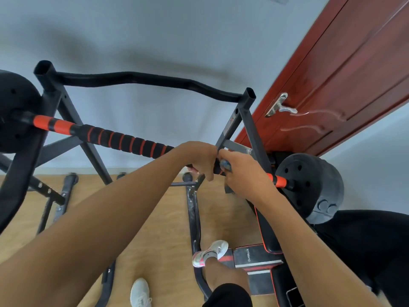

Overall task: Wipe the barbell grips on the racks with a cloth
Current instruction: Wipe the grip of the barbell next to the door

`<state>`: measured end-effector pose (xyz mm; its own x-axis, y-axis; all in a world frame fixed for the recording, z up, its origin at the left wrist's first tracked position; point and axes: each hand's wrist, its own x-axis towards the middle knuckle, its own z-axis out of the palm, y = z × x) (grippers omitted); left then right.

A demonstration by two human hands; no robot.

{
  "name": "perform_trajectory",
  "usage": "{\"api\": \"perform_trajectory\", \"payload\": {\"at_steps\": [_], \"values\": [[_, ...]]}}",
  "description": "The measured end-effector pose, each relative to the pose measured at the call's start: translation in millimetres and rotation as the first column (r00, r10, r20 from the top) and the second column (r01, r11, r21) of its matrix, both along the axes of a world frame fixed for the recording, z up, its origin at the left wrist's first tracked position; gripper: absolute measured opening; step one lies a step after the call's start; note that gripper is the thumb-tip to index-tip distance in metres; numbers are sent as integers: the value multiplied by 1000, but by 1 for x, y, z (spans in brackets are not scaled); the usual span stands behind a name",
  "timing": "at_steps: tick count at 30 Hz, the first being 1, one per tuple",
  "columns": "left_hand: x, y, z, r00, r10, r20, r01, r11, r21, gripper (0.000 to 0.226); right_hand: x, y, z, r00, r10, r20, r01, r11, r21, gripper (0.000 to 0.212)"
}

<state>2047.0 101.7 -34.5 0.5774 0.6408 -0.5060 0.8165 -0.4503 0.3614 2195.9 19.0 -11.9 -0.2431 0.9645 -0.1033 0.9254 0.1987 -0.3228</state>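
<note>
Wooden floor (172, 229) below; left hand (199, 159), right hand (242, 173) grip one barbell (124, 140).

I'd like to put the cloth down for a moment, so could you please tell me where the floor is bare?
Bare floor lies between the base rail and the bench, and left of that rail, ahead of the white shoe. Crowded: the right end of the barbell grip, where left hand, right hand, cloth and weight plate bunch.
</note>
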Motion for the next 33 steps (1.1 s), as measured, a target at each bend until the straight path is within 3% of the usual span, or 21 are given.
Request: {"api": "perform_trajectory", "payload": {"at_steps": [2, 3, 6, 9, 12, 15, 17, 19, 21, 24, 26, 29, 33], "values": [[-1, -2, -1, 999, 42, 30, -43, 998, 41, 37, 2, 9, 4, 1000, -10, -6, 10, 1000, 15, 35], [0, -7, -2, 996, 69, 57, -77, 986, 147, 38, 2, 14, 6, 1000, -19, -12, 19, 1000, 14, 29], [2, -29, -11, 993, 101, 64, -119, 861, 494, 33, 0, 23, 9, 999, -37, -15, 37, 999, 11, 19], [3, -39, -22, 994, 102, 34, -100, 760, 642, 31, -6, 13, 5, 998, -51, -24, 52, 997, 62, 26], [5, -34, -20, 991, 129, 30, -121, 797, 592, 20, -14, -6, 0, 996, -58, 67, 50, 991, 127, 25], [4, -18, -1, 998, 69, 3, -66, 947, 314, 29, -23, -24, -3, 994, -57, 91, 44, 988, 145, 24], [3, -11, 6, 999, 35, 4, -35, 979, 198, 35, -22, -35, -6, 998, -60, 16, 59, 995, 83, 20], [-1, -12, 3, 997, 42, 60, -56, 965, 258, 34, -10, -34, 2, 972, -164, -166, 174, 984, 42, 14], [-6, -22, -5, 989, -3, 145, -60, 901, 429, 30, 7, -22, 16, 907, -258, -333, 292, 955, 54, 9], [-6, -41, -27, 971, -179, 158, 9, 687, 727, 29, 26, 6, 25, 940, -228, -252, 256, 963, 84, 14], [1, -51, -37, 976, -141, 164, -42, 620, 784, 28, 28, 19, 20, 967, -184, -175, 189, 982, 10, 12], [10, -51, -38, 995, -23, 101, -63, 650, 757, 21, 24, 21, 10, 976, -160, -147, 154, 987, -51, 9], [16, -43, -22, 998, 54, 18, -52, 724, 688, 10, 23, 8, -1, 989, -113, -97, 122, 989, 87, 9]]}}
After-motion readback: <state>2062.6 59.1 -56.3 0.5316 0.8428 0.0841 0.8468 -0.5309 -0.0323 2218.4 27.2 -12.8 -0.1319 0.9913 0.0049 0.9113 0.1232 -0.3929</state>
